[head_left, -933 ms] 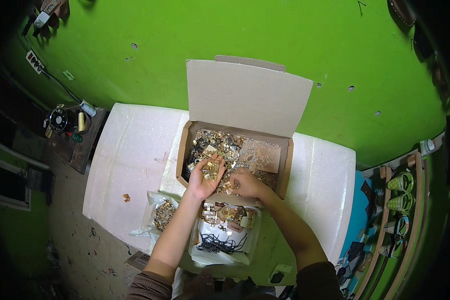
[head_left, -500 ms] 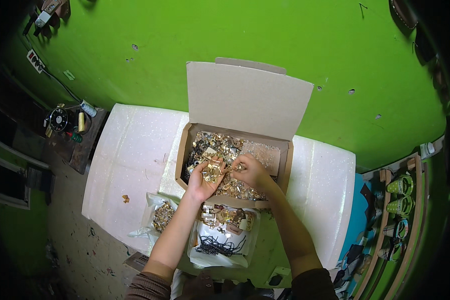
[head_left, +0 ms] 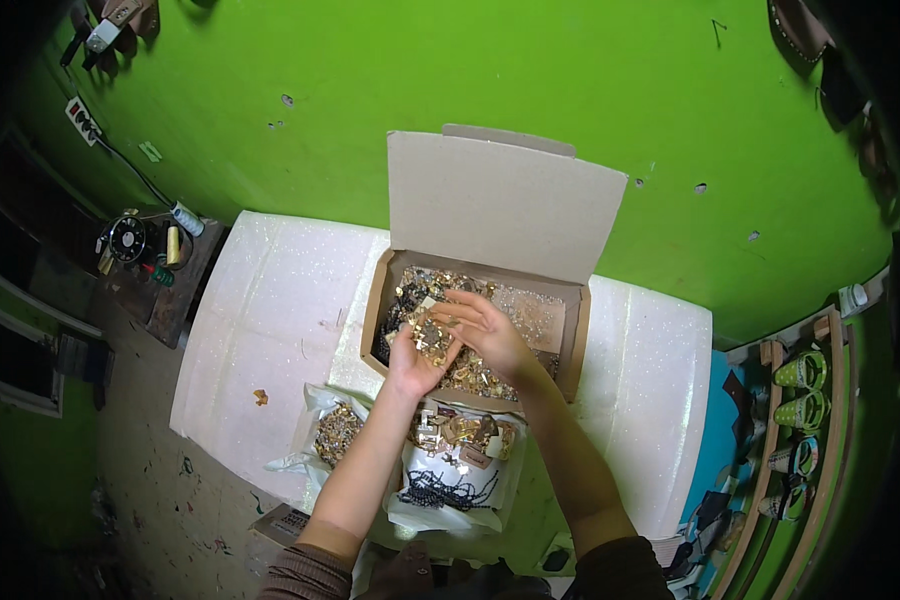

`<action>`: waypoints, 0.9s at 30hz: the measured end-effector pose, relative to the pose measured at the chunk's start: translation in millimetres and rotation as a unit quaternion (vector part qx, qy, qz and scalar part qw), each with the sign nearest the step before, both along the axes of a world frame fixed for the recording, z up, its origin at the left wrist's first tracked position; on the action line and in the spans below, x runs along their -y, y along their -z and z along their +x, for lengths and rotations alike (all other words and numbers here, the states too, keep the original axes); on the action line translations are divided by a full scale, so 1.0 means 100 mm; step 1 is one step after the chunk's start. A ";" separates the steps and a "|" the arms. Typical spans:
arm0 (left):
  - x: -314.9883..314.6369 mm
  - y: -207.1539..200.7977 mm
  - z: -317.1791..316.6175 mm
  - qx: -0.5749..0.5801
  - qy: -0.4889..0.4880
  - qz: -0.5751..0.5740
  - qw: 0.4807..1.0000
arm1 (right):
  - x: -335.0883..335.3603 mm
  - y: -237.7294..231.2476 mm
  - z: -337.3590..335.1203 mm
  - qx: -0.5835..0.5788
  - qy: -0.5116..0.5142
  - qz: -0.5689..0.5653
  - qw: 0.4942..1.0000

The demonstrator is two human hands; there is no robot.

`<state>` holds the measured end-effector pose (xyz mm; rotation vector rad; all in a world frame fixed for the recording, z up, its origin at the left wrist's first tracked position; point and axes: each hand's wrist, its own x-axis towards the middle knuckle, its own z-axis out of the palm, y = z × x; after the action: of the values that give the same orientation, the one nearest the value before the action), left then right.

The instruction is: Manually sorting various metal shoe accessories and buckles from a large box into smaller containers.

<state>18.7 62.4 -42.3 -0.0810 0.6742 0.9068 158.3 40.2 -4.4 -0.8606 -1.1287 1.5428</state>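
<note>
An open cardboard box [head_left: 577, 340] stands on the white glittery table, filled with small gold, silver and black metal pieces and beads. Over it my left hand [head_left: 418, 372] is turned palm up and cupped, with a heap of small gold-coloured metal pieces [head_left: 430, 338] in it. My right hand [head_left: 492, 338] reaches across that heap from the right, its fingers stretched out and partly hiding the pieces. Nothing shows gripped between the right fingers.
In front of the box, a white tray [head_left: 506, 500] holds gold pieces and strings of black beads [head_left: 445, 490]. Left of it sits a plastic bag [head_left: 315, 400] of mixed beads. The raised box lid [head_left: 505, 200] leans near the green wall. Sandals [head_left: 802, 410] line a rack at right.
My right hand has gone from pinched fingers beside the left palm to stretched fingers over it. The left hand stays cupped around the gold pieces. The whole view has shifted slightly.
</note>
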 end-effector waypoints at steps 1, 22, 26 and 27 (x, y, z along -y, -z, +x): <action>0.00 0.01 0.02 0.016 0.005 -0.001 1.000 | 0.03 -0.02 0.03 -0.074 0.026 -0.059 0.995; 0.79 -0.29 -0.41 0.092 -0.042 -0.014 0.995 | 1.20 -0.16 -0.10 -0.202 0.221 -0.202 0.932; 1.07 -0.36 -0.56 0.072 -0.045 -0.043 0.995 | 1.38 -0.15 -0.31 -0.185 0.191 -0.213 0.940; 1.13 -0.34 -0.61 0.087 -0.027 -0.050 0.995 | 1.42 -0.15 -0.37 -0.184 0.181 -0.218 0.941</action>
<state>-42.1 -51.0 -8.4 -0.2662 0.5559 0.9068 121.6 -101.8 11.0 -0.9546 -0.3360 1.5738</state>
